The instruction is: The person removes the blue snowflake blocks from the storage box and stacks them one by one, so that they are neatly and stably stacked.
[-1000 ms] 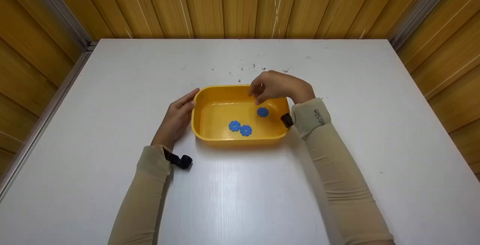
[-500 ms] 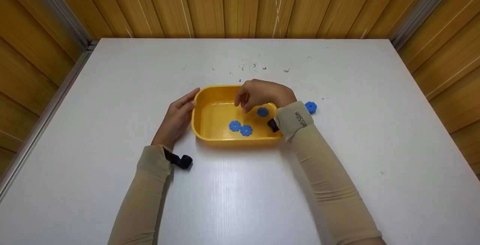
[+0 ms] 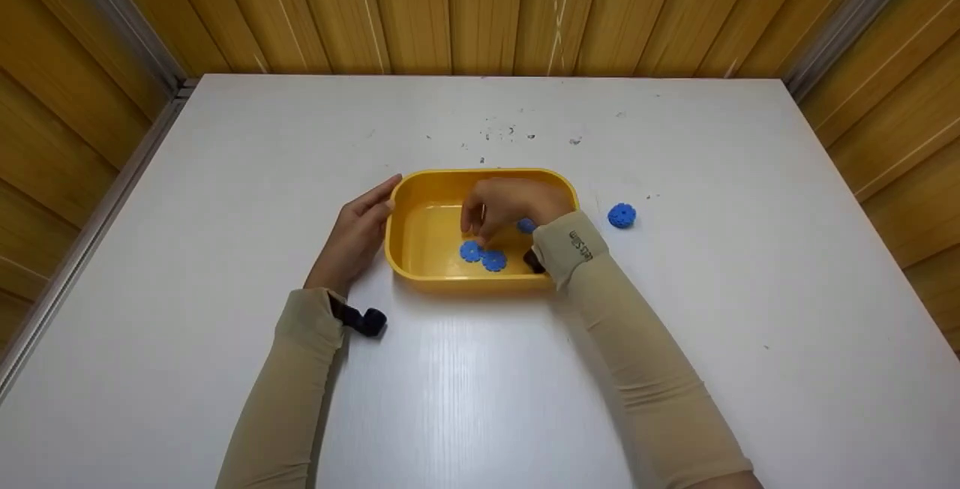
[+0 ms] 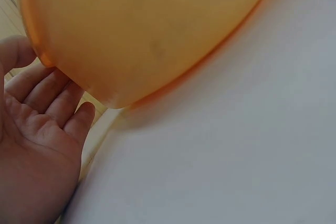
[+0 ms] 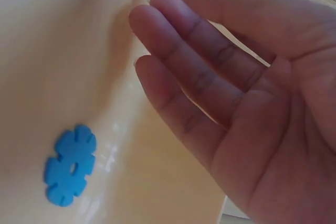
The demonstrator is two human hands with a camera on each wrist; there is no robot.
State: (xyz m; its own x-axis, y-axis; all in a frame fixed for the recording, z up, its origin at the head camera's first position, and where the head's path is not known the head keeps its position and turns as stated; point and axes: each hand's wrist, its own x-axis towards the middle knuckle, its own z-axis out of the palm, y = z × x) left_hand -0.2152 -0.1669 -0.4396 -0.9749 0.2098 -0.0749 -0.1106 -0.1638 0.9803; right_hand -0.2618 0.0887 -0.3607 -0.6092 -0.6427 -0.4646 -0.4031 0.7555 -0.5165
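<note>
While the left hand (image 3: pixel 352 238) rests against the left outer end of the yellow tub (image 3: pixel 424 241), its fingers lying loosely along the wall, the contact appears meant to steady the tub rather than lift it. The right hand (image 3: pixel 510 205) reaches down inside, thumb and fingers gently bent with a gap between them, and nothing is seen held; its arm appears angled so as to clear the rim. Just by its fingertips lie the first disc (image 3: pixel 471 251) and the second disc (image 3: pixel 494 260), blue, flat on the tub floor and meeting at their edges; whether they interlock, or whether a fingertip touches them, cannot be told. Below the heel of the right hand lies a third disc (image 3: pixel 526 226), apart from the pair and partly covered. To the right of the right wrist, outside the tub, a blue stack (image 3: pixel 622 216) stands on the white table (image 3: pixel 435 414), the tub wall intervening. The right cuff (image 3: pixel 571 245) and black wrist camera (image 3: pixel 534 261) obstruct the tub's near right corner. Beyond both hands runs a wood-patterned wall (image 3: pixel 480 13).
</note>
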